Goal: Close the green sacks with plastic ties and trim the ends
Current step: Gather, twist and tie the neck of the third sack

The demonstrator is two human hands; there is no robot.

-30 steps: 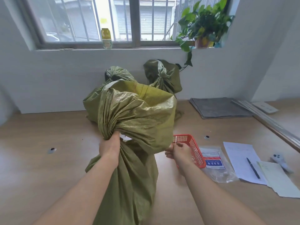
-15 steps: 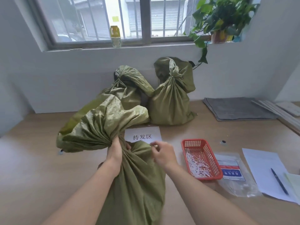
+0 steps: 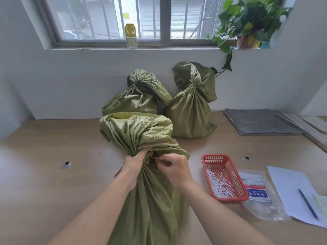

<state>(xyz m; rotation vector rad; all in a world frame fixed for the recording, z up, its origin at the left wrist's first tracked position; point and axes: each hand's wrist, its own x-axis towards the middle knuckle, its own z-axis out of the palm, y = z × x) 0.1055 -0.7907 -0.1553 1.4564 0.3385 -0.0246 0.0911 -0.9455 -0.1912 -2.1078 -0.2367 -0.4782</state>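
Observation:
A green woven sack [image 3: 150, 206] stands in front of me on the wooden table. My left hand [image 3: 134, 162] is clenched around its gathered neck, and the loose top [image 3: 138, 131] flops back above my fist. My right hand [image 3: 172, 167] pinches a thin white plastic tie [image 3: 153, 157] at the neck, right beside my left hand. Two tied green sacks [image 3: 139, 99] [image 3: 191, 110] lean against the wall behind. A red mesh basket [image 3: 237, 175] to the right holds several white ties [image 3: 219, 184].
A clear plastic bag with a blue label [image 3: 260, 195], white paper [image 3: 292, 188] and a pen [image 3: 307, 204] lie at the right. A grey folded mat [image 3: 260, 121] sits at the back right. A yellow bottle [image 3: 131, 36] and a potted plant [image 3: 247, 20] stand on the sill.
My right hand came from the red basket to the sack's neck and now pinches a tie there. The sack's loose top swung down and back; my left hand kept its grip.

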